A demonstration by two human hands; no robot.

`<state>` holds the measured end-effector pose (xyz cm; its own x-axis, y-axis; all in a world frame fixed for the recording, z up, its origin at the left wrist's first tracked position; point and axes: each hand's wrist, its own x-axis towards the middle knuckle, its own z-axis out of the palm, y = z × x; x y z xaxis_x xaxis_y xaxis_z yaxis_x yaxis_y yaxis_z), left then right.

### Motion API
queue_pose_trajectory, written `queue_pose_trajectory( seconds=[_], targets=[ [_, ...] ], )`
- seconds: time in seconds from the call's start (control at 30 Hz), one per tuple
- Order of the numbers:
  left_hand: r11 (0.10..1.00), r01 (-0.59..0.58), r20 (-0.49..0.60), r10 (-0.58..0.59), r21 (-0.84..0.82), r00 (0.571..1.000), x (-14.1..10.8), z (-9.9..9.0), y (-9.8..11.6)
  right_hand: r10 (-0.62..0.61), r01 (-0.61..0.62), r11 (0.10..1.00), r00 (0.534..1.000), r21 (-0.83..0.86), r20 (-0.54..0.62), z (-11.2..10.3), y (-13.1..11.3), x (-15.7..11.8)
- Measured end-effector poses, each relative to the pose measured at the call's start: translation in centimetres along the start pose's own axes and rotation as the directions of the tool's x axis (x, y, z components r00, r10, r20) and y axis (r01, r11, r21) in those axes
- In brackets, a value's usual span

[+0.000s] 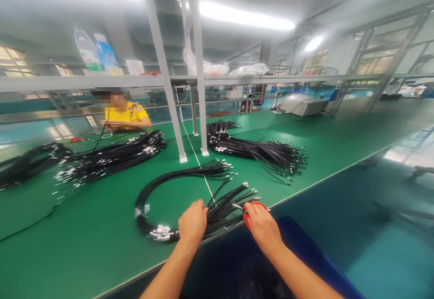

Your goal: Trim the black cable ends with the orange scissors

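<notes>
A curved bundle of black cables (142,195) lies at the front edge of the green table, wrapped with clear tape on its left bend and carrying white labels near my left hand. My left hand (193,221) is closed around this bundle, whose loose ends with silvery tips fan out to the right. Red-handled scissors (247,217) are in my right hand (261,222), their blades pointing left beside the fanned cable ends.
More black cable bundles lie on the green table (101,226), at the left (115,156) and beyond the posts (257,150). White posts (200,109) hold a shelf with bottles (90,53). A person in yellow (127,116) sits opposite. A blue bin (305,254) is below the edge.
</notes>
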<state>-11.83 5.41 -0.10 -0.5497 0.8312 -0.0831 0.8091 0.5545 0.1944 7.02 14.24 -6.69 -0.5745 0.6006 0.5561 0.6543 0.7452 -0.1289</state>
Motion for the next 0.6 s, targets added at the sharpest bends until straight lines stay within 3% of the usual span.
queue_pose_trajectory(
  seconds=[0.2,0.4,0.6],
  targets=[
    [0.999,-0.048,0.032,0.049,-0.013,0.998,-0.2,0.3,0.9,0.038,-0.040,0.999,0.997,0.033,0.061,-0.7,1.3,-0.6],
    [0.993,-0.106,0.041,0.108,-0.048,0.993,0.1,0.4,2.2,0.070,-0.069,0.992,0.997,0.102,-0.009,-2.3,2.0,-1.0],
    [0.983,-0.150,0.133,0.164,-0.110,0.978,1.3,0.0,2.6,-0.082,0.082,0.962,0.997,0.261,-0.009,-1.6,-0.3,2.0]
  ],
)
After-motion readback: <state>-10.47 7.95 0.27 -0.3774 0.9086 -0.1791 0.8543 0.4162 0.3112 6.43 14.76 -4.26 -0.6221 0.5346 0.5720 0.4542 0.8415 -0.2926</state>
